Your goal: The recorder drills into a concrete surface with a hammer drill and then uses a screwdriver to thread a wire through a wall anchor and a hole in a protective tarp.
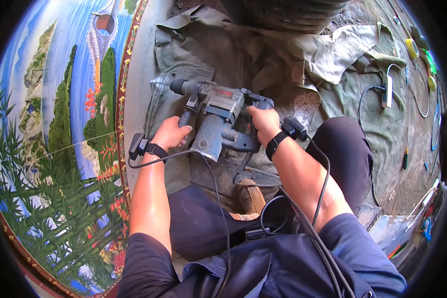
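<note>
I hold the grey rotary hammer drill (218, 121) in both hands, over my lap and in front of my knees. Its long axis runs from the chuck (179, 87) at the upper left to the rear handle (253, 124) at the right, so the nose points away from me and to my left, toward the edge of the large painted landscape panel (59, 149).

My left hand (170, 133) has its fingers closed around the black side handle (186, 116), which drops from the collar just behind the chuck. My right hand (264, 121) has its fingers wrapped shut around the rear handle; I cannot tell whether a finger rests on the trigger, as the hand hides it. Neither hand is free.

The left hand is nearer the nose, the right hand nearer the tail, and the motor housing sits between the 2. No bit is visible in the chuck.

Each wrist carries a black strap with a small black unit (135, 146) and a cable running back to my body. The drill's own cord (243, 164) hangs from the handle base toward my lap.

Beneath the tool lies crumpled grey-green cloth (333, 59) on the floor. A white power strip (387, 92) lies well apart at the right, with a screwdriver (405, 158) below it.
</note>
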{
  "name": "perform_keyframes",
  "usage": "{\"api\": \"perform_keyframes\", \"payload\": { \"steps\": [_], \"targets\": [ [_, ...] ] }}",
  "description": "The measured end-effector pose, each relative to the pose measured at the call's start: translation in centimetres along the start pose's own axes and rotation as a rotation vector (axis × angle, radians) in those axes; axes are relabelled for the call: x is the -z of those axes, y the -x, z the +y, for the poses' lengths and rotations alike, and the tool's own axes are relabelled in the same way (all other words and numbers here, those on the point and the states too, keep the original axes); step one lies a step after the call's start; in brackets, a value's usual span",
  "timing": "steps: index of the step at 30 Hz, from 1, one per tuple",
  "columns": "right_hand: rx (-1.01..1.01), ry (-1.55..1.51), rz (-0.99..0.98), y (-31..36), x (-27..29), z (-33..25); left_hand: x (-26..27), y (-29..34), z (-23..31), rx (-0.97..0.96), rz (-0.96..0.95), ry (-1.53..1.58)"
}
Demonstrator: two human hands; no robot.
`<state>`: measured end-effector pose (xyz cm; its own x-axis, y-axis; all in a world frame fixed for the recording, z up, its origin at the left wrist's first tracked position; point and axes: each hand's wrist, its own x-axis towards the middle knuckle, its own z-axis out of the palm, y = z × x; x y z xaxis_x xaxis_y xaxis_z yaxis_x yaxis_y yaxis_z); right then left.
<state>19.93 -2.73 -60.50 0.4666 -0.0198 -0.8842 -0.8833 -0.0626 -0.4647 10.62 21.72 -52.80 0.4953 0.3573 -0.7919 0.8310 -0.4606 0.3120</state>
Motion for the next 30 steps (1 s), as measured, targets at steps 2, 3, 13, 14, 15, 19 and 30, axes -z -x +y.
{"api": "perform_keyframes", "payload": {
  "steps": [2,3,13,14,15,19,30],
  "targets": [
    [0.001,-0.024,-0.022,0.0,0.1,-0.1,-0.2,-0.1,-0.1,-0.003,0.002,-0.021],
    [0.004,-0.022,-0.026,0.0,0.2,-0.1,-0.2,-0.2,0.0,-0.012,0.008,-0.041],
    [0.003,-0.026,-0.052,-0.2,1.3,-0.7,-1.3,-0.1,0.3,-0.037,0.102,-0.204],
    [-0.008,-0.050,-0.060,-0.1,1.2,-0.6,-1.1,-0.1,0.2,-0.052,0.112,-0.238],
    [-0.005,-0.048,-0.060,-0.1,1.4,-0.6,-1.2,0.2,0.6,-0.069,0.114,-0.271],
    [-0.031,-0.072,-0.077,-0.6,2.2,-0.5,-1.7,1.3,1.8,-0.043,0.153,-0.341],
    [-0.038,-0.025,-0.096,-1.5,4.1,-1.7,-3.2,0.5,2.0,-0.118,0.168,-0.356]
  ]
}}
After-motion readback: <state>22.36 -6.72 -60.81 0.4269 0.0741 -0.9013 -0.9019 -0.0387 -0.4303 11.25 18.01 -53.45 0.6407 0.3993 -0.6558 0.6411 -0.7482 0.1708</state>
